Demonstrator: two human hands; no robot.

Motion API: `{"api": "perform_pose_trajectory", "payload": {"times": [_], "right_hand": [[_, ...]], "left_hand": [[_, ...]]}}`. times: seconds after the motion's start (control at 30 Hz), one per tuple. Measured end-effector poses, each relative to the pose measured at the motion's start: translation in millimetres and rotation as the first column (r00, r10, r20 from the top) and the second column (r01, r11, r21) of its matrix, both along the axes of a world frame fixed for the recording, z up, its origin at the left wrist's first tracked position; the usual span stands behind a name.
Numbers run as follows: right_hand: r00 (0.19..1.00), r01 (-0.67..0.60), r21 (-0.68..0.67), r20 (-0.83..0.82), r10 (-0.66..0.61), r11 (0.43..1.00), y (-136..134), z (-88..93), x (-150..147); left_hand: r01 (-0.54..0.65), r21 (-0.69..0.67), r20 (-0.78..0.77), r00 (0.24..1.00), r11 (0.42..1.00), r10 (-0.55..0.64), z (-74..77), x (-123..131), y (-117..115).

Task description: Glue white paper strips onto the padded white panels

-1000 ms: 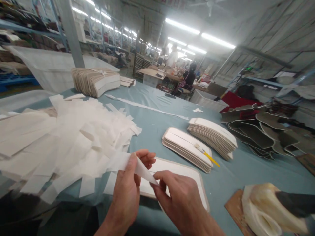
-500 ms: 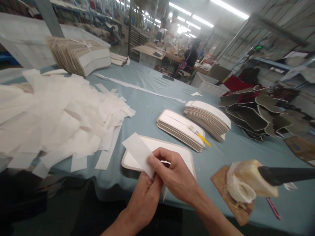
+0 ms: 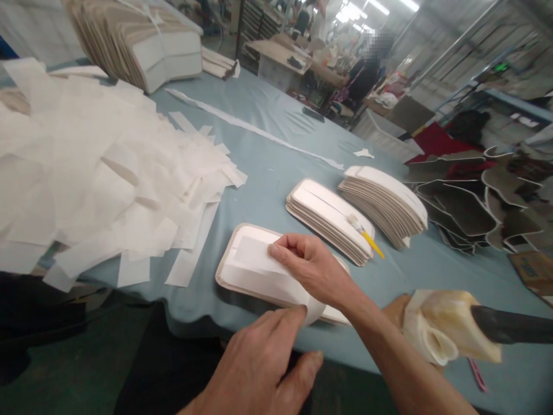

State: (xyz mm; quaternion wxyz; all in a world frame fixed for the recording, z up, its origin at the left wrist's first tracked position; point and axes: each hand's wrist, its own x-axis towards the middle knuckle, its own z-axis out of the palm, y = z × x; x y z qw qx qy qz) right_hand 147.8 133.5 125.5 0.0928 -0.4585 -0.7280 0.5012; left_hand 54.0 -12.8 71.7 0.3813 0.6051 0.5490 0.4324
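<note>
A white paper strip (image 3: 259,262) lies along a flat white panel with a tan rim (image 3: 228,275) at the table's near edge. My right hand (image 3: 309,268) is curled, its fingertips pressing the strip down onto the panel. My left hand (image 3: 263,360) is nearer to me, fingers together, their tips on the strip's near end, which curls up off the panel.
A big heap of white paper strips (image 3: 86,178) covers the left of the blue-grey table (image 3: 276,150). Two stacks of panels (image 3: 328,219), one with a yellow-handled brush (image 3: 365,233), lie ahead. A cream glue pot (image 3: 440,328) stands at right, dark cut pieces (image 3: 466,207) beyond. A bound stack (image 3: 138,40) and a seated person (image 3: 365,72) are far back.
The strip was held up in both hands; now it lies on the panel, pressed down by my right hand. My left hand has pulled back toward me. The view dropped lower.
</note>
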Motion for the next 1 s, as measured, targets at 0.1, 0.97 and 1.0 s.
{"api": "perform_pose_trajectory", "payload": {"times": [0.1, 0.97, 1.0], "right_hand": [[0.990, -0.058, 0.055, 0.135, 0.050, 0.997, 8.3, -7.2, -9.2], [0.912, -0.013, 0.136, 0.408, -0.044, 0.991, 10.5, -27.6, -28.1], [0.911, -0.013, 0.139, 0.410, -0.045, 0.990, 10.5, -28.1, -28.2]], "left_hand": [[-0.034, 0.252, -0.192, 0.978, 0.967, 0.085, -0.3, -16.3, -6.5], [-0.260, 0.400, -0.320, 0.859, 0.879, 0.399, -49.7, -91.6, 1.0], [-0.263, 0.398, -0.322, 0.857, 0.879, 0.402, -50.6, -92.2, 2.1]]}}
